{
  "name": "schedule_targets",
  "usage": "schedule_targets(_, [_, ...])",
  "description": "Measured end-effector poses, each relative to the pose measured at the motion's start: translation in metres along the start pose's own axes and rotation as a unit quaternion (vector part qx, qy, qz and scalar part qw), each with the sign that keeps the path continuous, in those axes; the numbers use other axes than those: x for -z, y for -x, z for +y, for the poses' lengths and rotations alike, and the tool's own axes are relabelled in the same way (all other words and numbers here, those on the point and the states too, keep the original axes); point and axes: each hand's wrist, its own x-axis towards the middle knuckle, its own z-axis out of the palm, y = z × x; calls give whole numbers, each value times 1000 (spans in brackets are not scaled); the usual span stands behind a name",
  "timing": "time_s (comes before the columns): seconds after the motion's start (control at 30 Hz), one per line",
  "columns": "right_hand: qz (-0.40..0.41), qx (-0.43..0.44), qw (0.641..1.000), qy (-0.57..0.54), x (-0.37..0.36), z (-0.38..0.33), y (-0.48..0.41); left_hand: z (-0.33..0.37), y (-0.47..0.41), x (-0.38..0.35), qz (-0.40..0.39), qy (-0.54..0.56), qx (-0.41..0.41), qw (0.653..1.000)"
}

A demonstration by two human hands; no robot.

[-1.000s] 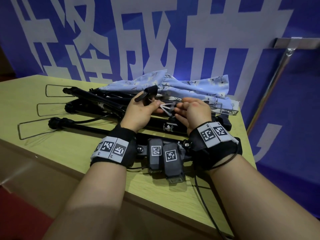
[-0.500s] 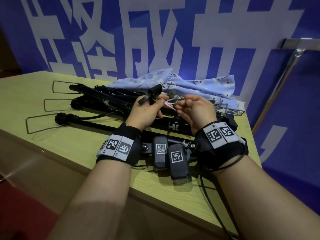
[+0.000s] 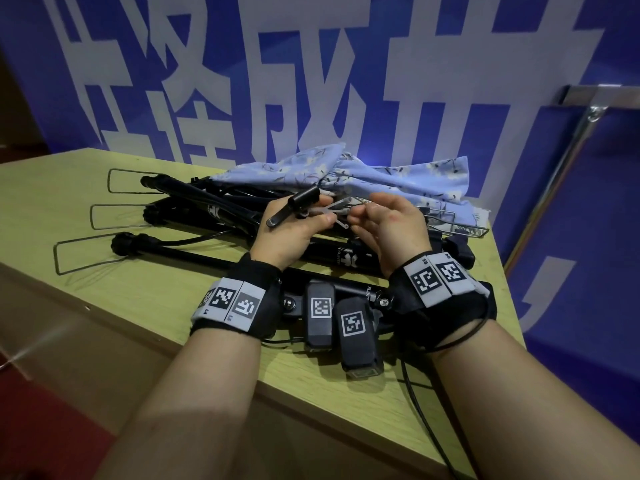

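My left hand (image 3: 289, 233) grips a black tube-shaped handle (image 3: 298, 205) that sticks up and to the left, with thin grey wire struts (image 3: 330, 211) fanning out of it. My right hand (image 3: 389, 226) pinches the ends of those struts, fingers curled. Both hands hover just above a bundle of folded black poles (image 3: 194, 206) lying on the pale wooden table (image 3: 52, 199). A light blue flowered cloth (image 3: 346, 174) lies crumpled behind the hands. Both wrists wear black bands with square code tags.
Three wire loops (image 3: 86, 252) stick out of the pole ends toward the left. Two black tagged blocks (image 3: 341, 322) lie near the table's front edge between my wrists, with a black cable (image 3: 420, 410) running off the edge. A blue banner wall stands behind; a metal rail (image 3: 568, 147) is at right.
Both hands lifted the handle and wire struts slightly and drew closer together; the struts now spread between my fingers. The view shifted a little to the left.
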Motion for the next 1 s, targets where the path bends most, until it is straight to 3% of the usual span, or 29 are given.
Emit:
schedule_targets(0.23, [-10,-45,997,64,2,-2,2,4,1,-4,83,57,27,995])
schedule_targets(1.0, [-44,-16,994,103,2,-1,5,11,5,-5,86,73,34,993])
